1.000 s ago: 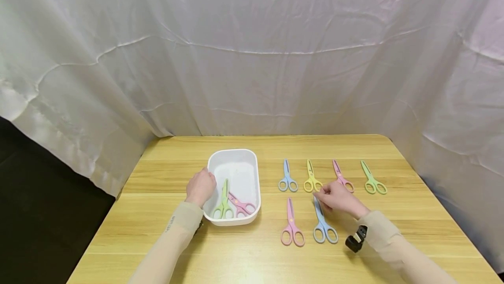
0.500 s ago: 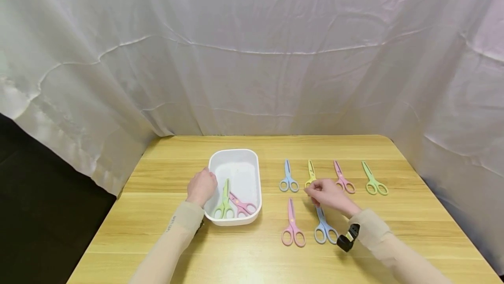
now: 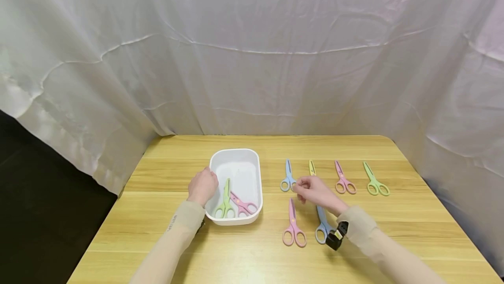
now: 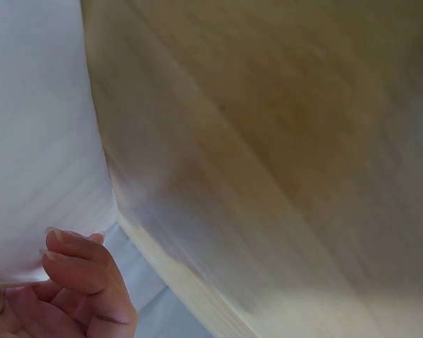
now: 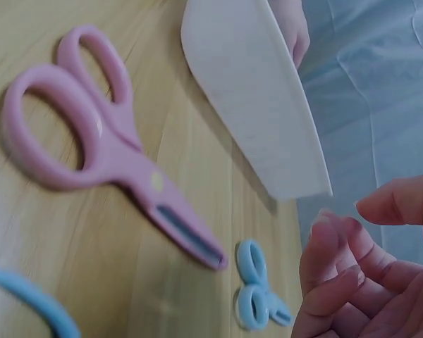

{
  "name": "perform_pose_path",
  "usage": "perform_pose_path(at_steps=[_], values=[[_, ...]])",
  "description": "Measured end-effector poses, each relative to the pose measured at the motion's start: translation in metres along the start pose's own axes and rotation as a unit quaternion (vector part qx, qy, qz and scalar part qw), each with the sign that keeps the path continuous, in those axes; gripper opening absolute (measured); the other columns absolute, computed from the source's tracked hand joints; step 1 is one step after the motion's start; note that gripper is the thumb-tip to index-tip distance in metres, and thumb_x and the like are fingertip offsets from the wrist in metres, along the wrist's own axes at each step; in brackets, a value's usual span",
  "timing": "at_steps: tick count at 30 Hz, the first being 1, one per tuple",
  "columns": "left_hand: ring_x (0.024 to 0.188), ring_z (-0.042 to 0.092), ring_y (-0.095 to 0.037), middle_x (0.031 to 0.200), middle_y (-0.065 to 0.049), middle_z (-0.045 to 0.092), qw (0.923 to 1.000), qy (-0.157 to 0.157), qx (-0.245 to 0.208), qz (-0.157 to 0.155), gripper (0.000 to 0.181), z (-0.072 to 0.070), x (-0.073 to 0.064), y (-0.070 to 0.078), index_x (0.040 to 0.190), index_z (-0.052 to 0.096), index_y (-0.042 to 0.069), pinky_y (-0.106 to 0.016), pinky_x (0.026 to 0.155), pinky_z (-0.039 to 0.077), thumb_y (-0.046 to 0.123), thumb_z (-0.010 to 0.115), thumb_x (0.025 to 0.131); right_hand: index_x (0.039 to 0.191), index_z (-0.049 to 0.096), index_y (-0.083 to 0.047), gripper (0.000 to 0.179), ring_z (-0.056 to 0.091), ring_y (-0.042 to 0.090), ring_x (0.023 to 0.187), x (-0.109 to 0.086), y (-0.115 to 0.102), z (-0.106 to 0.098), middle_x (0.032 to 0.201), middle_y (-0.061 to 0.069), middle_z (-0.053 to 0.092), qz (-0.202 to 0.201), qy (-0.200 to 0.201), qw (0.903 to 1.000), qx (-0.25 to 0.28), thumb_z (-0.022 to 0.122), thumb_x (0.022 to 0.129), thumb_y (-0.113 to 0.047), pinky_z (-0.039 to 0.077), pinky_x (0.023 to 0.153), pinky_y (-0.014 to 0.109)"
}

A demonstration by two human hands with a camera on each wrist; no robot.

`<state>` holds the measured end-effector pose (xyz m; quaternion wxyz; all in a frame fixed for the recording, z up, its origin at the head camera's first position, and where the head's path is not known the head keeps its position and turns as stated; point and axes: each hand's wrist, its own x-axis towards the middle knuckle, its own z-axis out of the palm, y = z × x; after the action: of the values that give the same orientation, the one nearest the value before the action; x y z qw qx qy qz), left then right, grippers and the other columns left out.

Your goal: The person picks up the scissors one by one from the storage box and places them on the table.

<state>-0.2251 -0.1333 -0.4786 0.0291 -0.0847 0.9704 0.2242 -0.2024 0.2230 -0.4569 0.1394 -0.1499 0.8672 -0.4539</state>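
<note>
My left hand [image 3: 203, 185] grips the left wall of a white plastic bin [image 3: 245, 174], its fingers [image 4: 81, 274] bent round the rim in the left wrist view. Inside the bin lie green scissors [image 3: 226, 194] and pink scissors [image 3: 241, 203]. My right hand [image 3: 316, 193] hovers over the table with thumb and fingers apart, holding nothing. Its fingertips are right by the handles of the back blue scissors [image 3: 288, 171]. Pink scissors [image 3: 292, 214] lie just in front of it. Partly hidden under the right wrist are more blue scissors [image 3: 321, 218]; the hand covers the handles of yellow scissors [image 3: 312, 168].
Further right in the back row lie pink scissors [image 3: 341, 174] and green scissors [image 3: 371, 177]. All sit on a wooden table [image 3: 252, 257]. A pale curtain [image 3: 252, 78] hangs behind and beside it.
My right hand has moved left, from above the front blue scissors past the yellow scissors to the back blue scissors. My left hand stays on the bin.
</note>
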Motion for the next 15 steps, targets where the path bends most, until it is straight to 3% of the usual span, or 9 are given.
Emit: perform_pose_path(at_steps=[6, 15], values=[[0.101, 0.067, -0.039, 0.125, -0.029, 0.065, 1.0, -0.002, 0.002, -0.002, 0.053, 0.001, 0.001, -0.001, 0.146, 0.044, -0.007, -0.052, 0.085, 0.059, 0.024, 0.035, 0.105, 0.095, 0.064, 0.004, 0.022, 0.061, 0.016, 0.065, 0.008, -0.01, 0.011, 0.071, 0.011, 0.066, -0.017, -0.013, 0.9996, 0.017, 0.057, 0.099, -0.016, 0.052, 0.068, 0.028], [0.098, 0.067, -0.038, 0.124, -0.029, 0.065, 1.0, -0.003, 0.0, -0.005, 0.053, 0.0, 0.0, 0.001, 0.147, 0.043, -0.007, -0.051, 0.084, 0.059, 0.024, 0.035, 0.105, 0.101, 0.064, 0.001, 0.018, 0.065, 0.02, 0.07, 0.017, -0.035, 0.026, 0.082, 0.022, 0.069, -0.054, -0.025, 0.9979, 0.023, 0.06, 0.098, -0.016, 0.05, 0.059, 0.021]])
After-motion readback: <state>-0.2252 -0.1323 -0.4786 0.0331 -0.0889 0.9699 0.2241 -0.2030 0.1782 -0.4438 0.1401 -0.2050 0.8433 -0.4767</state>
